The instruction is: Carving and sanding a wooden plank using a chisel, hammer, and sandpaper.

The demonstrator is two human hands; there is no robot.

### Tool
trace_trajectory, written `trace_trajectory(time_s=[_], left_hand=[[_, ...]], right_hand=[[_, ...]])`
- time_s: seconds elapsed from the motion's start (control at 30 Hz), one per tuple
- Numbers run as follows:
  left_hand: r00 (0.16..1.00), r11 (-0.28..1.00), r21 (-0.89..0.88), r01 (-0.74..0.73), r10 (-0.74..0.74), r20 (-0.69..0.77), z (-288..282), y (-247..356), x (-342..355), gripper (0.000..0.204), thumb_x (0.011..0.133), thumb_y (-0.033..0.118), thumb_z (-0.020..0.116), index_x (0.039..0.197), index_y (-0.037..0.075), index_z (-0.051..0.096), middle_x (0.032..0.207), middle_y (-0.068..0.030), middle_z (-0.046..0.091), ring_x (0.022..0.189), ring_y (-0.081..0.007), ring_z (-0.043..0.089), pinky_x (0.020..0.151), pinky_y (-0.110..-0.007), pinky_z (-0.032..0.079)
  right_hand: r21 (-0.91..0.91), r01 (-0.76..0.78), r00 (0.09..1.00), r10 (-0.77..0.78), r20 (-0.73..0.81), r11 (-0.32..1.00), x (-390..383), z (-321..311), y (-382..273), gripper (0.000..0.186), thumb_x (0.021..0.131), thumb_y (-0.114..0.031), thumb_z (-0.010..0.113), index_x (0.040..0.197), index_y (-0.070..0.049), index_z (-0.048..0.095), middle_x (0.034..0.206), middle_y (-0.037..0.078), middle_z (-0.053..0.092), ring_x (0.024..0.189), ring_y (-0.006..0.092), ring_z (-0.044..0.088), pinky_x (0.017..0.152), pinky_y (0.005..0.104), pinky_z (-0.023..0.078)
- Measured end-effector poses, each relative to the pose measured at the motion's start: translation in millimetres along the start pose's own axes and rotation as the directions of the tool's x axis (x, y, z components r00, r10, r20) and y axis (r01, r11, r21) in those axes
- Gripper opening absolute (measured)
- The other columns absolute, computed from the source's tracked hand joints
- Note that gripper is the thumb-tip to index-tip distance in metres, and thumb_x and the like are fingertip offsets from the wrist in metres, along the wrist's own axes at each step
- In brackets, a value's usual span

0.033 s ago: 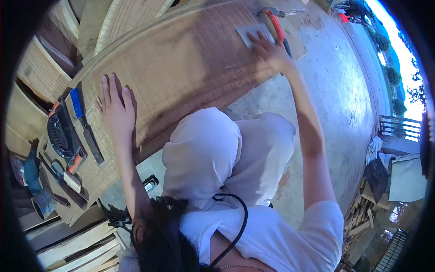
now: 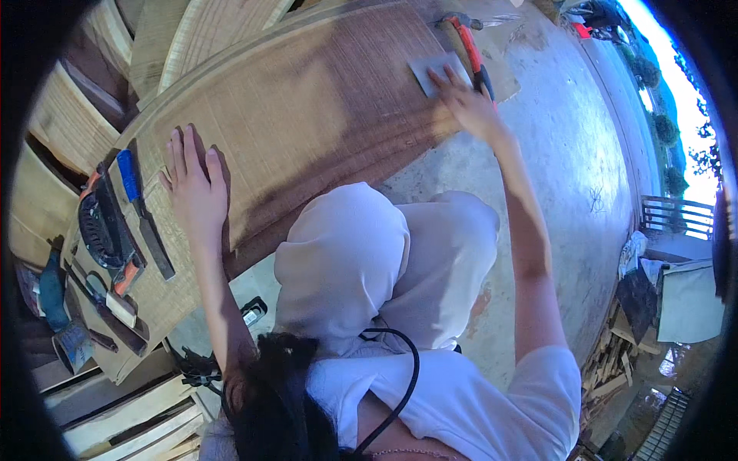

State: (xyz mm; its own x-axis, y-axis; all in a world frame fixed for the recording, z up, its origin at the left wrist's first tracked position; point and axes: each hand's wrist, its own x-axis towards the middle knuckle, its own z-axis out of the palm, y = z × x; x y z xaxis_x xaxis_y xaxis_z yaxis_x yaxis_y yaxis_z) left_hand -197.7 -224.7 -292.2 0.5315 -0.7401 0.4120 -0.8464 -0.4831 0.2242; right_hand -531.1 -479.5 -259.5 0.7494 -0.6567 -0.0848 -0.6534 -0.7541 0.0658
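Observation:
A wide brown wooden board lies in front of my knees. My left hand rests flat on its left part, palm down, fingers stretched and holding nothing. At the far right end my right hand holds a thin grey rectangular sheet against the wood, its fingers laid over the sheet; the sheet's material cannot be told. Just beyond that hand lies a hammer with a red and black handle. Left of my left hand lies a blue-handled tool with a long flat dark blade.
A black and orange tool and several smaller tools lie at the board's left end. Wooden slabs lean at the far left, with slats below them. Concrete floor spreads right, toward a wood pile.
My right hand and the grey sheet have shifted slightly right and nearer to me, baring more of the hammer's head. My left hand stays nearly in place.

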Motion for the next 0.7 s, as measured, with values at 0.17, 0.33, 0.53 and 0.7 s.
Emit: trace_trajectory(time_s=[0.17, 0.33, 0.53, 0.7], left_hand=[[1.0, 0.999, 0.046, 0.005, -0.005, -0.003, -1, -1, 1, 0.048, 0.088, 0.033, 0.037, 0.133, 0.014, 0.032, 0.138, -0.0111, 0.029, 0.128, -0.0272, 0.026, 0.102, -0.052, 0.016], [1.0, 0.999, 0.05, -0.005, 0.005, 0.001, -7, 1, 1, 0.049, 0.087, 0.032, 0.039, 0.133, 0.014, 0.032, 0.138, -0.011, 0.03, 0.128, -0.0267, 0.026, 0.102, -0.052, 0.016], [1.0, 1.0, 0.014, 0.016, -0.016, 0.013, 2, 8, 0, 0.05, 0.087, 0.032, 0.039, 0.132, 0.012, 0.031, 0.137, -0.0104, 0.03, 0.128, -0.0261, 0.026, 0.103, -0.05, 0.017], [0.999, 0.999, -0.001, 0.047, -0.047, 0.006, -2, 4, 1, 0.05, 0.087, 0.033, 0.04, 0.132, 0.012, 0.032, 0.137, -0.0096, 0.031, 0.128, -0.0263, 0.026, 0.103, -0.05, 0.018]], right_hand=[[0.222, -0.124, 0.989, 0.138, -0.047, 0.967, -58, 7, -17, 0.044, 0.089, -0.03, 0.033, 0.132, -0.026, 0.034, 0.14, 0.009, 0.025, 0.127, 0.024, 0.028, 0.105, 0.0419, 0.013], [0.066, 0.035, 0.99, -0.026, -0.14, 0.997, 65, 16, 3, 0.046, 0.089, -0.034, 0.031, 0.134, -0.029, 0.028, 0.141, 0.008, 0.023, 0.13, 0.0232, 0.021, 0.103, 0.051, 0.011], [0.15, -0.075, 0.989, 0.093, -0.116, 0.986, 144, 8, 7, 0.047, 0.089, -0.041, 0.027, 0.135, -0.034, 0.024, 0.142, 0.007, 0.02, 0.131, 0.0237, 0.018, 0.1, 0.059, 0.011], [0.162, 0.042, 0.989, -0.018, -0.144, 0.986, 35, 23, 8, 0.046, 0.089, -0.026, 0.03, 0.134, -0.029, 0.028, 0.141, 0.01, 0.022, 0.131, 0.025, 0.021, 0.101, 0.0569, 0.009]])
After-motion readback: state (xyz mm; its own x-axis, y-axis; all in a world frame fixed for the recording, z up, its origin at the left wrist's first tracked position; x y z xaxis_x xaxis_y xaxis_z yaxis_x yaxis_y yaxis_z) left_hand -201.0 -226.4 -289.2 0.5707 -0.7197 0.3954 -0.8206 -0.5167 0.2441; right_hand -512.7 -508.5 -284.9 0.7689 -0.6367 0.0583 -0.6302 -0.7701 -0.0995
